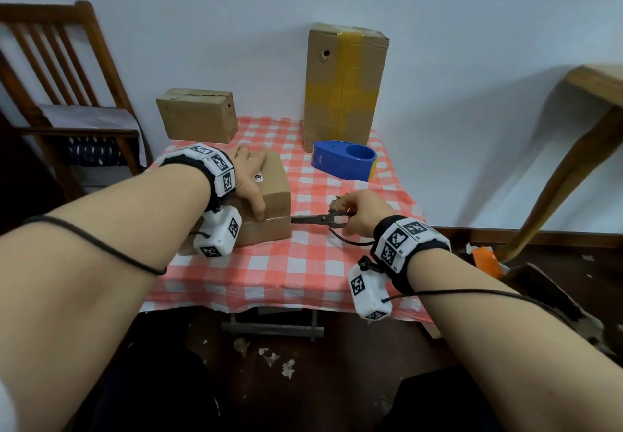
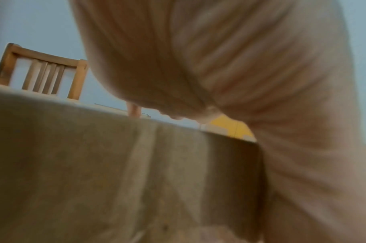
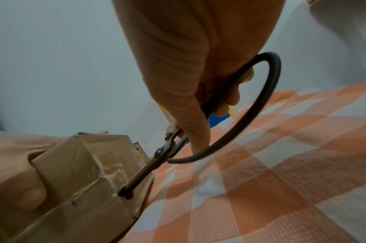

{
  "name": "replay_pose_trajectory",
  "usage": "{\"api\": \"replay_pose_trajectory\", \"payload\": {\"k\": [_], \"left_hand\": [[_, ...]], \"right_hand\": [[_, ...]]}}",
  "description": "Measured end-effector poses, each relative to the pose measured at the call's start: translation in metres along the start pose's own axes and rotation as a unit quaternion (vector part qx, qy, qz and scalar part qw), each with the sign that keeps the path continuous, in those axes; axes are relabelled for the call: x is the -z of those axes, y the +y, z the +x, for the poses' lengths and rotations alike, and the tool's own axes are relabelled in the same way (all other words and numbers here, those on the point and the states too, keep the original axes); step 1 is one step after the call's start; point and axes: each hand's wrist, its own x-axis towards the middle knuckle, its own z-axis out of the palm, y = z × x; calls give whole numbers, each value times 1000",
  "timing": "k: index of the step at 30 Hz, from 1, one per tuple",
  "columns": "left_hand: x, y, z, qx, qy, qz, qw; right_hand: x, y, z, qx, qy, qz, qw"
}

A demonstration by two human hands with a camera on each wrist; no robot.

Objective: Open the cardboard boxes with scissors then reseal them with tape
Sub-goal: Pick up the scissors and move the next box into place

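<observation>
A small cardboard box [image 1: 273, 195] lies on the checked tablecloth [image 1: 286, 263] near its left side. My left hand [image 1: 249, 175] lies over the box's top, thumb hooked down its near side, holding it in place. My right hand [image 1: 357, 212] grips the dark metal scissors [image 1: 317, 220] by their loop handles. In the right wrist view the scissors' [image 3: 157, 157] blades are together and their tip is stuck into the box's [image 3: 80, 164] taped end seam. The left wrist view shows only my palm [image 2: 219, 74] over the blurred box [image 2: 115, 164] side.
A blue tape dispenser [image 1: 344, 160] stands behind the scissors. A tall box [image 1: 344, 84] with yellow tape stands at the back, a medium box [image 1: 199, 114] at the back left. A wooden chair [image 1: 64, 94] is at the left, another table [image 1: 593, 121] at the right.
</observation>
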Motion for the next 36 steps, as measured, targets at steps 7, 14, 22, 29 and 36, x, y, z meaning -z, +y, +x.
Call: {"api": "replay_pose_trajectory", "payload": {"k": [7, 14, 22, 29, 36], "left_hand": [[10, -7, -6, 15, -20, -75, 997], [29, -9, -16, 27, -48, -141, 988], [33, -1, -27, -44, 180, -145, 972], [40, 1, -38, -13, 304, -242, 921], [46, 9, -37, -3, 230, -221, 948]], "right_hand": [[-2, -1, -3, 5, 33, 40, 999], [-2, 0, 0, 21, 72, 87, 993], [12, -7, 3, -21, 160, 111, 981], [30, -28, -3, 13, 209, 15, 978], [49, -58, -15, 27, 113, -27, 993]]}}
